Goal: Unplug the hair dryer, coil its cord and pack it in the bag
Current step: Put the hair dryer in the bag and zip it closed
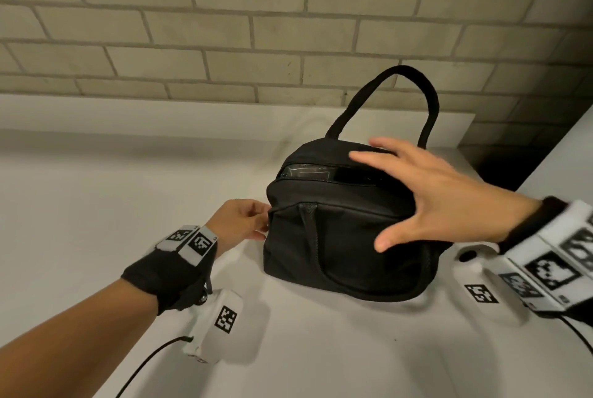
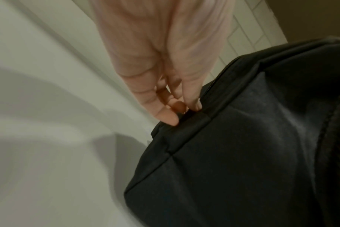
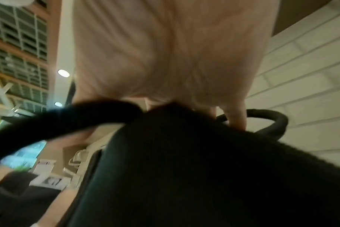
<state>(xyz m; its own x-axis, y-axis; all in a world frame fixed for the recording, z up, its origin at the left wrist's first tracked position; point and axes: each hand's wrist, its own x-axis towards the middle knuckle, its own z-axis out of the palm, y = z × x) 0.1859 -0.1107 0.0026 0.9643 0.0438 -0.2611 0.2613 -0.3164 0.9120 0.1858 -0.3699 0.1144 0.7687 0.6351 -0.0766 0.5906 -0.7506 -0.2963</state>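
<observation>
A black fabric bag (image 1: 337, 237) stands on the white counter (image 1: 128, 205), one carry handle (image 1: 414, 89) arched up at the back and the other hanging down its front. Its top zip gapes, and something dark and glossy (image 1: 316, 173) shows inside; I cannot tell what it is. My left hand (image 1: 247, 221) pinches the bag's left end at the foot of the zip, thumb and fingertips (image 2: 177, 110) closed on the fabric (image 2: 243, 153). My right hand (image 1: 433, 192) is spread flat over the bag's top right, fingers straight. In the right wrist view the palm (image 3: 165, 61) hovers close above the bag (image 3: 184, 169).
A beige brick wall (image 1: 256, 28) rises behind a low white ledge (image 1: 160, 115). To the right of the bag the counter ends at a dark gap (image 1: 500, 169) beside another white surface (image 1: 558, 156). Bare counter lies left of and in front of the bag.
</observation>
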